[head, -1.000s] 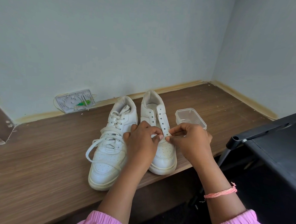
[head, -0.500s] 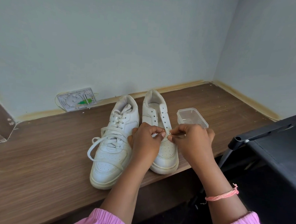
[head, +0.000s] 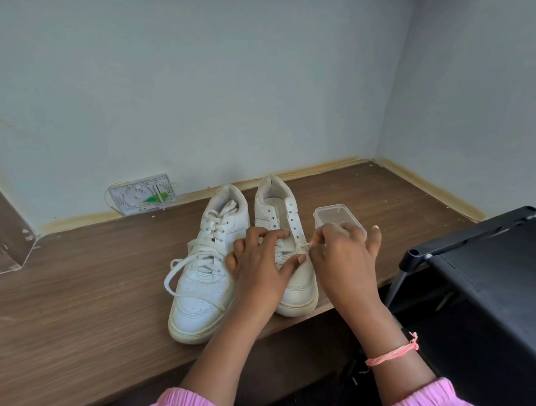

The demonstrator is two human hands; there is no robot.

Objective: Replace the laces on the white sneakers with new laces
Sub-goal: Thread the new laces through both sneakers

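Wood shelf [head: 69, 301] in a pale-walled corner, two white sneakers side by side near its front edge, toes toward the person. Left sneaker [head: 206, 261] is laced, ends loose and trailing over the toe and shelf. Right sneaker [head: 286, 235] has its upper eyelets bare; only the lowest row shows a lace [head: 281, 252]. Left hand [head: 262, 264] rests on the right sneaker, fingers curled over the tongue and eyelet flap, bracing it. Right hand [head: 346, 262] pinches a lace tip [head: 308, 244] between thumb and forefinger at the low right eyelets, little finger stuck out. Looks like early lacing of the right sneaker, first crossing; can't tell if this lace is new or old. Next move likely needs the tip aimed into the next eyelet and slack pulled even. Clear tub [head: 337, 214] just beyond the right hand, lidless, looks empty, partly hidden by fingers.
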